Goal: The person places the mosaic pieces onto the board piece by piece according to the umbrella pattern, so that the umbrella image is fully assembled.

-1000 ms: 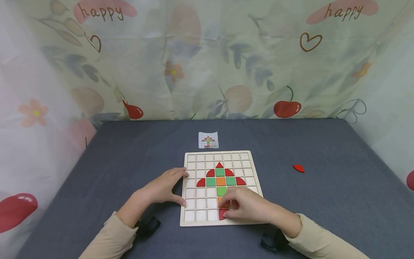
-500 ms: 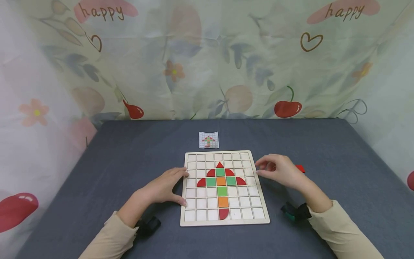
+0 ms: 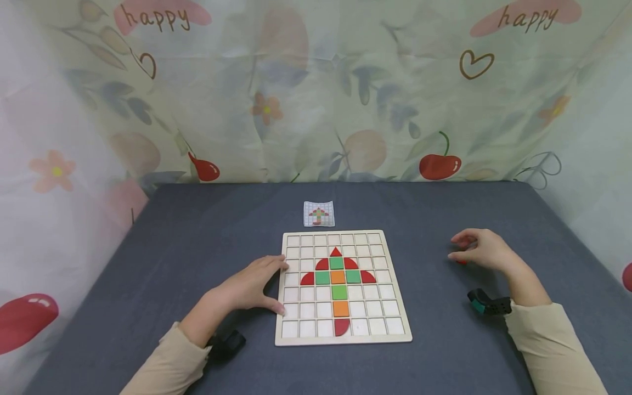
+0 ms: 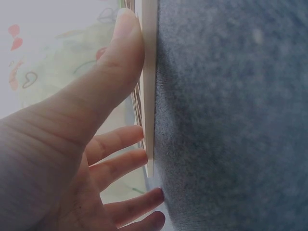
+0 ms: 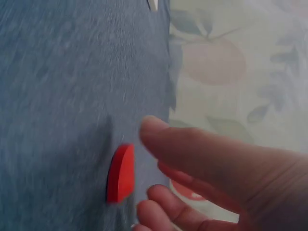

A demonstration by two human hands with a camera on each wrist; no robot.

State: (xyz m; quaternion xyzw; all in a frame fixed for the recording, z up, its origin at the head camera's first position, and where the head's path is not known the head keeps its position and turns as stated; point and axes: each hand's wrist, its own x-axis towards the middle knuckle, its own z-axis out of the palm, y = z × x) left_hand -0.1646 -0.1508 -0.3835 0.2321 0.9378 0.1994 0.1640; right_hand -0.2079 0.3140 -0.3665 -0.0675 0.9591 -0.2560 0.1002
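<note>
A wooden grid board (image 3: 291, 310) lies on the table with red, green and orange pieces set in an arrow-like figure. Along its left edge rests my left hand (image 3: 247, 288), fingers spread and thumb apart; in the left wrist view the thumb (image 4: 122, 53) lies against the board's side (image 4: 150, 72). Off to the right, my right hand (image 3: 486, 251) hovers over a red quarter-circle piece (image 5: 121, 174), mostly hidden below it in the head view. The right wrist view shows a gap between that piece and the loosely bent fingers (image 5: 173, 207).
Behind the board lies a small paper card (image 3: 319, 214) printed with a similar figure on a grid. A dark grey cloth (image 3: 222, 219) covers the table. Patterned curtain (image 3: 316, 109) hangs along the back and sides.
My right hand has left the red piece at the bottom of the board's figure and moved right to the loose red quarter-circle. The left hand stays at the board's edge.
</note>
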